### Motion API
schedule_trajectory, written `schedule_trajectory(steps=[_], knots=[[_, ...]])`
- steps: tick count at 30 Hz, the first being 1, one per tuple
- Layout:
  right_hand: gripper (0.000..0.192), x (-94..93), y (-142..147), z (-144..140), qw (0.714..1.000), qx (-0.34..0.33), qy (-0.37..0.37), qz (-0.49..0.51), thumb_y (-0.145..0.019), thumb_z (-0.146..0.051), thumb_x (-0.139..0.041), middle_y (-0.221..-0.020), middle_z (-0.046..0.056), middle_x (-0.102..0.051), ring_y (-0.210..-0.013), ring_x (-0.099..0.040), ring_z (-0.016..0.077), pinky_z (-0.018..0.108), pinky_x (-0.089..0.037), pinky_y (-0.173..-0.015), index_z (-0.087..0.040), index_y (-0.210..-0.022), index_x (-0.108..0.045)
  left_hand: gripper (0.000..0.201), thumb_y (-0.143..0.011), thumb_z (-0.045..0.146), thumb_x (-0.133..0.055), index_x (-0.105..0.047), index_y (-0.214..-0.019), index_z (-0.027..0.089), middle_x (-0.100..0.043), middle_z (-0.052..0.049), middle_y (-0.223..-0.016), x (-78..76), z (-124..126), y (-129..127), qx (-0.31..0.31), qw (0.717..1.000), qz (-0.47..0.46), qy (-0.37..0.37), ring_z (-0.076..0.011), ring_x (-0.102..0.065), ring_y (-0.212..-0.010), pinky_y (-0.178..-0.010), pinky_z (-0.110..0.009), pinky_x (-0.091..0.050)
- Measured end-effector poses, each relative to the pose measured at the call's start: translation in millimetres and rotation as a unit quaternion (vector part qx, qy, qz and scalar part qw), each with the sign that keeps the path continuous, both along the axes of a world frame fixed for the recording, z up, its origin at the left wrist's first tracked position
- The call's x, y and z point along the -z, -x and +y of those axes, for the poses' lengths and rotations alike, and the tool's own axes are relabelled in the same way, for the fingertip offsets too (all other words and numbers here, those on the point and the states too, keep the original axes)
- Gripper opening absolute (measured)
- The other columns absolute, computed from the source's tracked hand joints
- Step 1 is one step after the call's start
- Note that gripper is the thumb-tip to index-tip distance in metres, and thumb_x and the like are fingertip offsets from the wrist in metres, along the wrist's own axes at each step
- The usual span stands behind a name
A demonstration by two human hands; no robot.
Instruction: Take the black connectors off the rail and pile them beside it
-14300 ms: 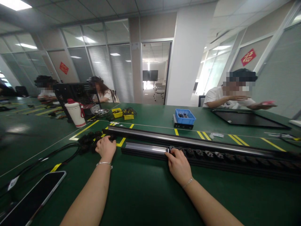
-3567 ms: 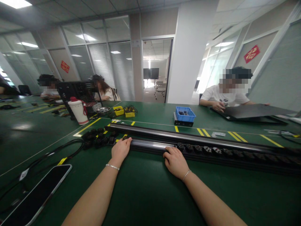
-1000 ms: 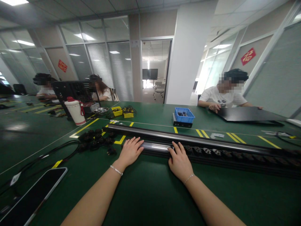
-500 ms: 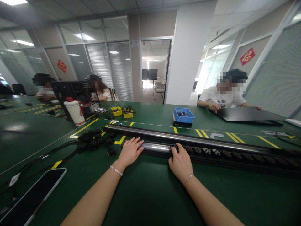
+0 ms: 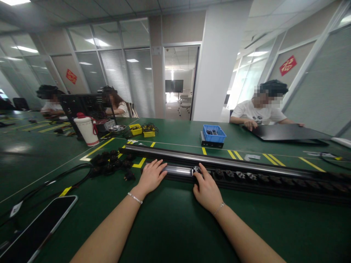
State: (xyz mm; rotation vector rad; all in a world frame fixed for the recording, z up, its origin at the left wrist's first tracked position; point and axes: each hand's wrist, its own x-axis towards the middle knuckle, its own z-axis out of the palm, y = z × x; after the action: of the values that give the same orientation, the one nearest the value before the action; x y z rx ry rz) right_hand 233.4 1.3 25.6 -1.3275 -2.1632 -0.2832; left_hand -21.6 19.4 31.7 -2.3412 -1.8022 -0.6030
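Observation:
A long black rail [image 5: 263, 179] lies across the green table [image 5: 170, 226], with a second long black and silver rail [image 5: 219, 159] right behind it. Several black socket modules [image 5: 241, 175] sit in a row in the near rail. My left hand [image 5: 150, 176] rests flat, fingers spread, on the rail's left end beside its bare silver stretch [image 5: 179, 170]. My right hand [image 5: 206, 189] presses its fingertips on the leftmost socket module [image 5: 196, 170] in the rail. A heap of loose black socket modules [image 5: 109, 164] lies left of my left hand.
A black phone [image 5: 35, 233] lies at the near left, with black cables [image 5: 55, 182] beside it. A white jug [image 5: 86, 130], yellow bins [image 5: 142, 130] and a blue bin [image 5: 214, 134] stand farther back. A person across at the right handles a black panel [image 5: 287, 132]; two people sit far left.
My right hand has slid a little left along the rail, and the leftmost module now shows under its fingertips. My left hand has stayed on the rail's end.

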Motion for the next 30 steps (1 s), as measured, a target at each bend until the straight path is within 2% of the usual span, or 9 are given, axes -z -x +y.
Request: schedule_trajectory(steps=[6,11,14,23,30], knots=[[0.030,-1.5,-0.7,1.4,1.000,0.002,0.018,0.007,-0.074,-0.014,-0.045,-0.129,0.013,-0.040,-0.113,-0.043,0.0222,0.033,-0.038,-0.095,-0.015,-0.102,-0.055,0.044,-0.090,0.048,-0.029,-0.048,-0.126,0.031,-0.045,-0.001,-0.137,-0.6,-0.5,-0.2,-0.003,1.000,0.005,0.006,-0.0241,-0.033,-0.129,-0.102,-0.046,-0.027],[0.030,-2.7,2.8,0.7,0.998,0.069,0.001,0.002,-0.074,-0.015,-0.047,-0.116,0.012,-0.048,-0.106,-0.046,0.0240,0.040,-0.033,-0.096,-0.020,-0.101,-0.060,0.044,-0.091,0.048,-0.029,-0.048,-0.127,0.031,-0.045,-0.001,-0.137,0.3,0.3,0.7,0.001,1.000,0.009,0.003,-0.0248,-0.034,-0.128,-0.101,-0.047,-0.028],[0.032,-3.2,2.9,-0.3,0.997,0.072,0.018,-0.006,-0.074,-0.015,-0.047,-0.108,0.009,-0.052,-0.103,-0.047,0.0226,0.042,-0.030,-0.098,-0.023,-0.103,-0.060,0.045,-0.091,0.048,-0.028,-0.047,-0.127,0.030,-0.044,-0.001,-0.137,0.4,0.0,0.8,-0.001,1.000,0.013,0.006,-0.0249,-0.034,-0.128,-0.101,-0.048,-0.028],[0.035,-1.7,3.5,-2.1,0.999,0.015,0.039,-0.002,-0.075,-0.019,-0.046,-0.116,0.007,-0.054,-0.110,-0.046,0.0199,0.042,-0.020,-0.104,-0.022,-0.109,-0.054,0.044,-0.091,0.048,-0.027,-0.047,-0.127,0.030,-0.045,-0.001,-0.137,1.7,-0.1,0.6,-0.005,1.000,0.020,-0.005,-0.0249,-0.034,-0.128,-0.100,-0.047,-0.030],[0.036,-1.3,4.7,-0.9,0.999,0.009,0.050,0.005,-0.074,-0.017,-0.045,-0.120,0.006,-0.055,-0.112,-0.046,0.0189,0.041,-0.017,-0.105,-0.021,-0.109,-0.052,0.044,-0.091,0.047,-0.028,-0.047,-0.127,0.030,-0.045,-0.001,-0.136,1.2,-0.2,1.5,-0.002,1.000,0.019,-0.006,-0.0248,-0.035,-0.127,-0.099,-0.047,-0.031]])
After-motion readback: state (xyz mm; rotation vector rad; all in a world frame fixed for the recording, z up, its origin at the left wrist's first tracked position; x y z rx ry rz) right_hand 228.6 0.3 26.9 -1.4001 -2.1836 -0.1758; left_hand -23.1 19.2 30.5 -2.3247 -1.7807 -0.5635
